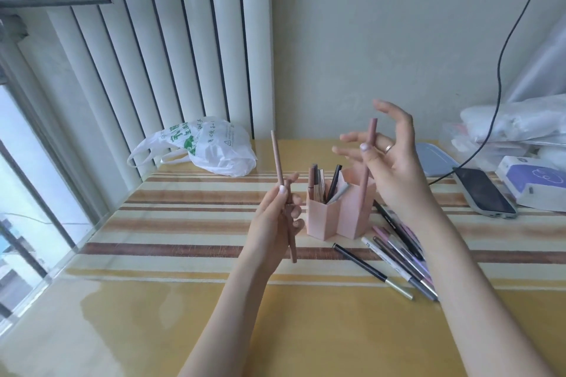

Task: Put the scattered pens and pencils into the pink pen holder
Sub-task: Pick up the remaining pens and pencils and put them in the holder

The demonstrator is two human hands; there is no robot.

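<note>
The pink pen holder (330, 217) stands upright mid-table with several pens in its left compartment. My right hand (395, 168) hovers above its right compartment, thumb and a finger pinching a dusty-pink pencil (368, 159) whose lower end dips into that compartment; the other fingers are spread. My left hand (275, 217), left of the holder, grips two brownish-pink pencils (278, 162), one pointing up, one down. Several loose pens (398, 257) lie on the table right of the holder, partly hidden under my right forearm; a black pen (364, 266) lies in front.
A white plastic bag (208, 147) sits at the back left by the radiator. A phone (484, 193), a purple-white box (533, 184), a blue lid (435, 159) and a black cable (502, 49) crowd the right. The table's left edge meets a window.
</note>
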